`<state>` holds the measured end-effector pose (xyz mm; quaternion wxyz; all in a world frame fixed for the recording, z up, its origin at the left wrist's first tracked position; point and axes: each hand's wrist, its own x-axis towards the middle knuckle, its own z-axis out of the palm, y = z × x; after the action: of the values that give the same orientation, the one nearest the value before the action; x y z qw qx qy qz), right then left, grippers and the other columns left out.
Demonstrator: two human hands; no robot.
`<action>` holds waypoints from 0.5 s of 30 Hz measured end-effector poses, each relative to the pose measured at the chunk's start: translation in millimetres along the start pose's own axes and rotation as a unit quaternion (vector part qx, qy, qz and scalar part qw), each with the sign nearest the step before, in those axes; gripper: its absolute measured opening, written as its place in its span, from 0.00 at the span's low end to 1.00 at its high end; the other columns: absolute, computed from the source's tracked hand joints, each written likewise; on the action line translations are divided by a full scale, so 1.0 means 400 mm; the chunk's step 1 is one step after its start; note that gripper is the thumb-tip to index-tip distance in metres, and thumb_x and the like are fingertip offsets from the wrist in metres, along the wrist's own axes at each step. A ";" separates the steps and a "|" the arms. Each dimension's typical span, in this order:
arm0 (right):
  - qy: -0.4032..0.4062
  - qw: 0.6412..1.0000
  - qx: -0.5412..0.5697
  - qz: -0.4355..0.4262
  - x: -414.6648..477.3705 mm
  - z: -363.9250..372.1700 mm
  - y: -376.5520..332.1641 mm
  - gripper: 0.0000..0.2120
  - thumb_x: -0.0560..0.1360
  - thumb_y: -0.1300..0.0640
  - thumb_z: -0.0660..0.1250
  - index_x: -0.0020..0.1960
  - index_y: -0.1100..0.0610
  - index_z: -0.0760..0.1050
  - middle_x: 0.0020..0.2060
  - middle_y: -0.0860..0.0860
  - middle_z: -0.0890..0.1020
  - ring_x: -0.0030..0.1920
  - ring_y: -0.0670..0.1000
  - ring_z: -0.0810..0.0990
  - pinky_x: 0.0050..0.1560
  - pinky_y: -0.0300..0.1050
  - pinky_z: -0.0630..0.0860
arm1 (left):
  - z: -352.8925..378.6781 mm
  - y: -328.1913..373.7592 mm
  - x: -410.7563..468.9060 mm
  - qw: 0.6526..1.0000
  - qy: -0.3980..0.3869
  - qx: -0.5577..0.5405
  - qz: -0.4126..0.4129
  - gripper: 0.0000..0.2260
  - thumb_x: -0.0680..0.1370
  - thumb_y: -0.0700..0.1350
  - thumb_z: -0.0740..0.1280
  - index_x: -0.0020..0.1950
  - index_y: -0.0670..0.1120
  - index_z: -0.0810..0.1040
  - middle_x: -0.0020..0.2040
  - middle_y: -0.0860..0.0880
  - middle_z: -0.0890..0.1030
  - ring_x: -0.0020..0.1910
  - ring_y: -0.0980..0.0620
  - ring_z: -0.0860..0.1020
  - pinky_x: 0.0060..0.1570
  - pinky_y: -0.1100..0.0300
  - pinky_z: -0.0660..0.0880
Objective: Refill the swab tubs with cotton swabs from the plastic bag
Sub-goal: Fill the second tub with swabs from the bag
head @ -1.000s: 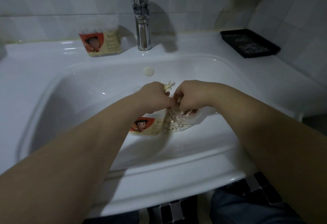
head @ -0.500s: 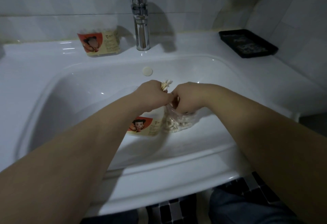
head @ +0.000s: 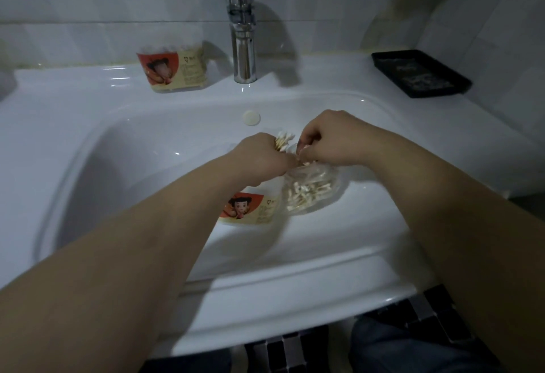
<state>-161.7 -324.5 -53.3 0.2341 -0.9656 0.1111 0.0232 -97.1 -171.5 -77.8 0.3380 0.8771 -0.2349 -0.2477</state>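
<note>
We note the left hand (head: 262, 156) gripping 1 bundle of cotton swabs (head: 284, 140), the right hand (head: 330, 142) pinching the plastic bag (head: 309, 190), mid-sink (head: 88, 125). Transfer step; next, we judge: seat them in the swab tub (head: 250, 209) beside the bag.

Right hand (head: 330, 139): it has lifted off the plastic bag (head: 320, 176) and drawn back toward the tap (head: 243, 48). Its knuckles are now nearer the tap than those of the left hand (head: 262, 157), not level with them.
Right fingertips: they no longer dig down into the bag and now pinch at its mouth.
Plastic bag: more of it shows on the hand's side away from the tap, with its heap of cotton swabs (head: 306, 193) uncovered.
</note>
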 end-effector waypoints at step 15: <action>0.045 0.993 0.109 -0.012 0.003 -0.009 0.008 0.07 0.74 0.63 0.72 0.45 0.52 0.84 0.32 0.46 0.84 0.33 0.47 0.86 0.46 0.49 0.85 | 0.007 -0.007 0.011 1.000 0.021 0.019 0.002 0.10 0.79 0.50 0.66 0.41 0.46 0.77 0.40 0.46 0.79 0.34 0.48 0.74 0.30 0.61 0.69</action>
<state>-161.3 -329.0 -51.5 0.3330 -0.9356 0.1118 -0.0356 -94.7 -173.7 -83.0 0.3263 0.8880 -0.2339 -0.2241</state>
